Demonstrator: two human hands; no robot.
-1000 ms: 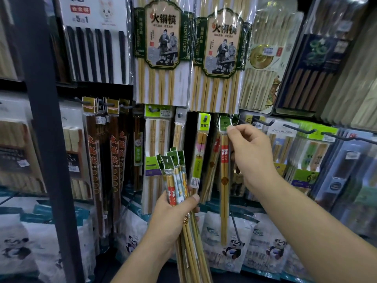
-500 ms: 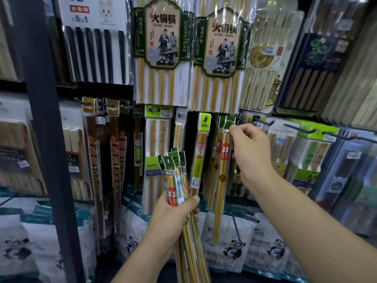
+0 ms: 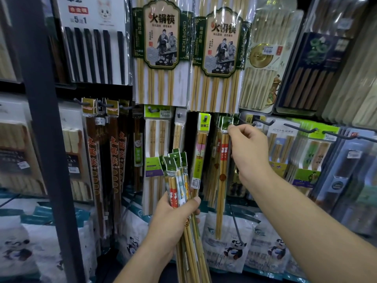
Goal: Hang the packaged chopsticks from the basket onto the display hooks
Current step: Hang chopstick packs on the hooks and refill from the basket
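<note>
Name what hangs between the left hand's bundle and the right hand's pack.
In the head view, one yellow-green-labelled chopstick pack hangs between the bundle and the red-banded pack.

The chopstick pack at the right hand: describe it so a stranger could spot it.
In the top row, find the right one of two big green-and-cream CHOPSTICKS packs. Below it is a slim pack whose dark green header the right hand pinches. Unlike the lime-headed pack to its left, its pale sticks bear red bands.

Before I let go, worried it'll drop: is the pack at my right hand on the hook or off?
Apparently on: the pack hangs straight, its header at the hook tip, pinched there by the right hand.
</note>
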